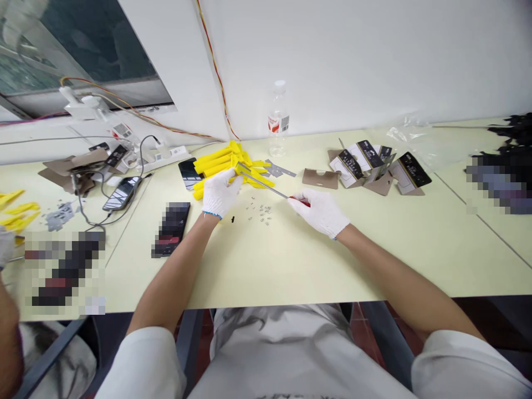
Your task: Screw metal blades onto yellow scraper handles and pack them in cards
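Note:
My right hand (319, 211), in a white knit glove, is closed around the red handle of a screwdriver (266, 185). Its long metal shaft points left, and the tip meets a yellow piece (239, 168) at the fingers of my left hand (221, 193). That hand is gloved too and closed on the piece, whose shape is mostly hidden. Just behind lies a pile of long yellow plastic pieces (214, 160). Flat grey metal plates (280, 169) rest to its right. Several small metal screws (262, 214) and a tiny black part (233, 219) lie on the table between my forearms.
A clear bottle (278, 124) stands by the wall. Printed cards (366, 160) and brown cardboard (320, 178) lie right of it. Phones, cables and a power strip (166, 158) occupy the left side. At the far left a co-worker's gloved hand (5, 246) is beside more yellow pieces.

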### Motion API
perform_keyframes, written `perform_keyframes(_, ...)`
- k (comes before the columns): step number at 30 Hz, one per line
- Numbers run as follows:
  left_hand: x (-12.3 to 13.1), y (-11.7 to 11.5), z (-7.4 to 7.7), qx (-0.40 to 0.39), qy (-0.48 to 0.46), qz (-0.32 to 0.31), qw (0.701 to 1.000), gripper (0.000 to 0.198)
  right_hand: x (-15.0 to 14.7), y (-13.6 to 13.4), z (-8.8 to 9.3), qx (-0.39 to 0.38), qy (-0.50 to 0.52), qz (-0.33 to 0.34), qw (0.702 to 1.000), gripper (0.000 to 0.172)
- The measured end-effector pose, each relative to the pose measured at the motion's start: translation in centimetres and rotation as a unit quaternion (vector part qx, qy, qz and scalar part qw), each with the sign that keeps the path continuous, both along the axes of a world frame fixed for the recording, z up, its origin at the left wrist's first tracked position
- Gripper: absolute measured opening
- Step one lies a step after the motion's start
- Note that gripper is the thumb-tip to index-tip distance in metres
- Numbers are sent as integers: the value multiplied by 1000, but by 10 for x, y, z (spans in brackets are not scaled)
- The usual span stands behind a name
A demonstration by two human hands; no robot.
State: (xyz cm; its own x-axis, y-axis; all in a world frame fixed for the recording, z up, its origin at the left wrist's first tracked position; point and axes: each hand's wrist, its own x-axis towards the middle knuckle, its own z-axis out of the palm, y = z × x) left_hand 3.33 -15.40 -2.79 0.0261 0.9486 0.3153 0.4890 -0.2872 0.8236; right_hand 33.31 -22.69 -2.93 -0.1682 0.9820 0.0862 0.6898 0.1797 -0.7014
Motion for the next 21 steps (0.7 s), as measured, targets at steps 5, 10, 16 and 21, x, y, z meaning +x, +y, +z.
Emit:
perform_keyframes(5,-2,4,-6,2,34,-10,999,33,1,3,-2,-57,63,-15,996,32)
perform_keyframes(10,-4,6,-8,7,42,-15,999,32,3,2,-10,17,22,-17,999,26)
perform_keyframes(16,-7,10,-7,16,35,-17,999,33,3,0,-9,75,-38,18,996,35)
perform_keyframes(21,-6,5,-6,13,37,-21,999,33,1,-1,0,39,-39,41,998,38)
